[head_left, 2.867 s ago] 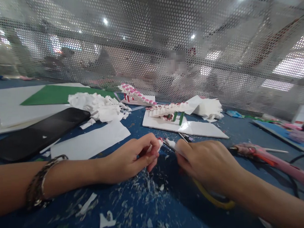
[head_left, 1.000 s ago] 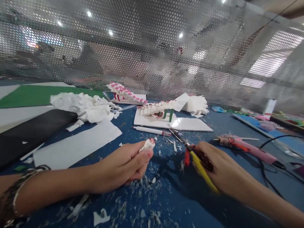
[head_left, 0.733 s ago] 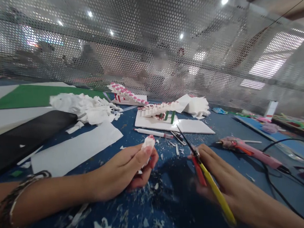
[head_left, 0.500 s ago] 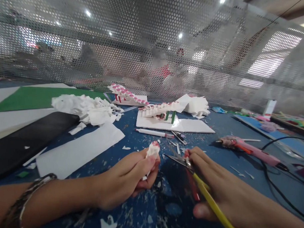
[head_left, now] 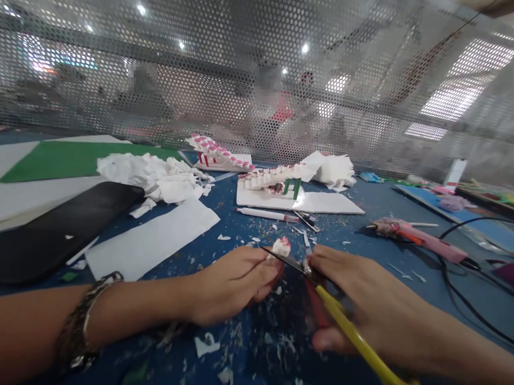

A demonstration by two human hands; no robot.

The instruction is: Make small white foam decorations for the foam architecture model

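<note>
My left hand [head_left: 238,280] is closed on a small crumpled white paper piece with red marks [head_left: 281,247], its tip sticking up beyond the thumb. In my right hand [head_left: 357,295] are scissors [head_left: 341,318] with yellow and red handles. Their dark blades point left and lie across the front of the paper piece, close to the left fingertips; whether they touch it I cannot tell. Beyond the hands lies a white pen [head_left: 266,214]. Behind it stands a white model with stepped paper and green supports [head_left: 282,177] on a white board [head_left: 329,203].
A pink glue gun [head_left: 427,240] with a black cord lies at the right. At the left are a black phone-like slab [head_left: 68,227], a white paper strip [head_left: 157,238], crumpled paper [head_left: 151,176] and a green sheet [head_left: 70,157]. A perforated metal screen [head_left: 219,76] rises behind.
The scissors, earlier pointing forward and away, have swung left so their blades cross the paper piece. My left hand has moved right, towards them, still holding the piece.
</note>
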